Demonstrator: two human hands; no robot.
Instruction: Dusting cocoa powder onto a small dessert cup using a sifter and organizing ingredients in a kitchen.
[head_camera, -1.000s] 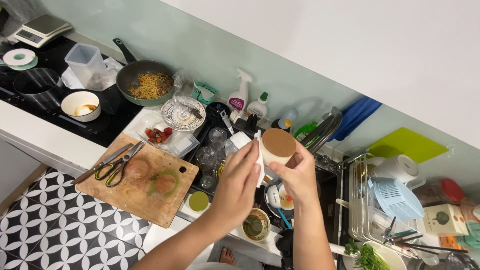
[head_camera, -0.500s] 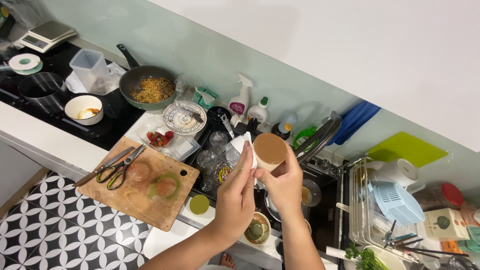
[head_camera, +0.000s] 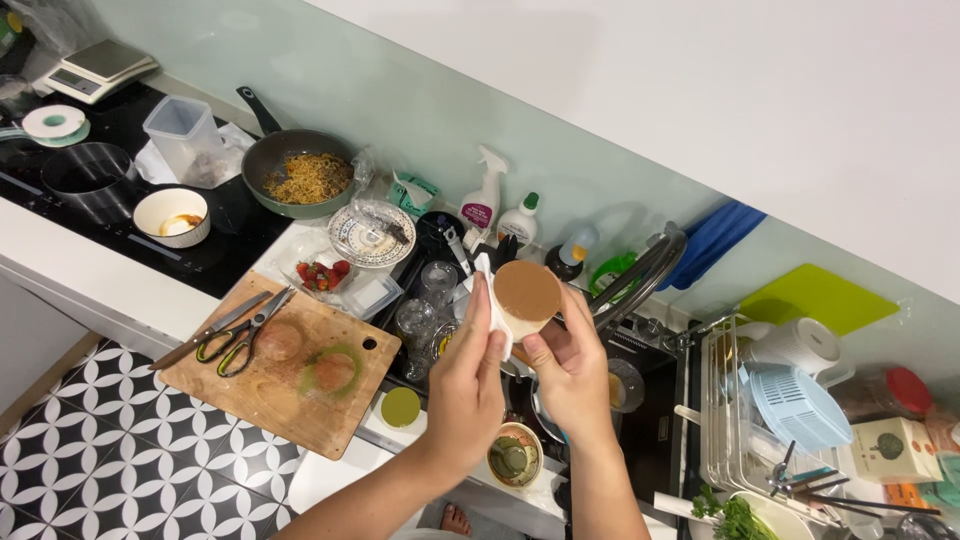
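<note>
My right hand holds a small white cup filled with brown powder, raised above the dark sink. My left hand pinches a white paper or cloth piece against the cup's left side. Both hands hover over several clear glasses standing in the sink. Below the hands a small bowl with green residue rests on the counter edge.
A wooden cutting board with scissors and a knife lies left. A pan of noodles, a white bowl, strawberries, spray bottles, the tap and a dish rack surround the sink.
The cup and both hands have drifted slightly left and up in view; the left hand keeps working the white piece along the cup's side.
</note>
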